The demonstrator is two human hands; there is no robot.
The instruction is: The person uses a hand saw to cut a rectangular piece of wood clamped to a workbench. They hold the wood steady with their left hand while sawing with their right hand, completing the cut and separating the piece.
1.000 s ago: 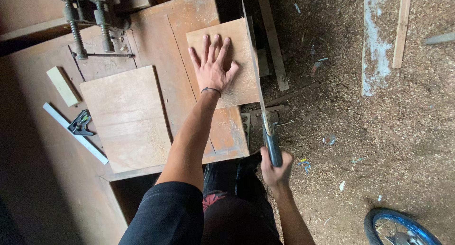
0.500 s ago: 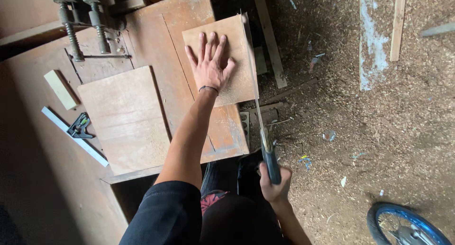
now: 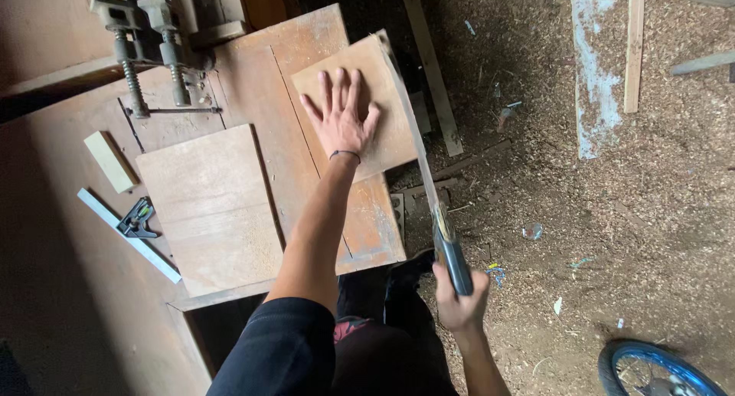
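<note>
- We see the left hand (image 3: 341, 120) pressed flat, fingers spread, on a small wooden board (image 3: 360, 109) that lies at the far right of the workbench (image 3: 253, 82), its right edge reaching past the bench edge.
- The right hand (image 3: 459, 300) is closed around the dark handle of a handsaw (image 3: 429, 189), well apart from the left hand and nearer the body.
- The saw's thin blade runs from that handle up along the right edge of the small board; we cannot tell how deep it sits in the wood.
- A larger square wooden panel (image 3: 210, 208) lies on the bench to the left of the left arm, apart from the small board.
- Further left lie a pale rectangular block (image 3: 109, 161) and a combination square (image 3: 130, 231) with a long light-coloured ruler and a dark head.
- Two metal screw clamps (image 3: 145, 51) stand at the far side of the bench.
- We make out no packages, labels or signs.
- The bench top is worn brown wood; the floor to the right is covered in sawdust (image 3: 628, 227) and shavings, with loose timber strips (image 3: 429, 59) lying about.
- Part of a blue-rimmed wheel (image 3: 658, 369) shows at the lower right corner.
</note>
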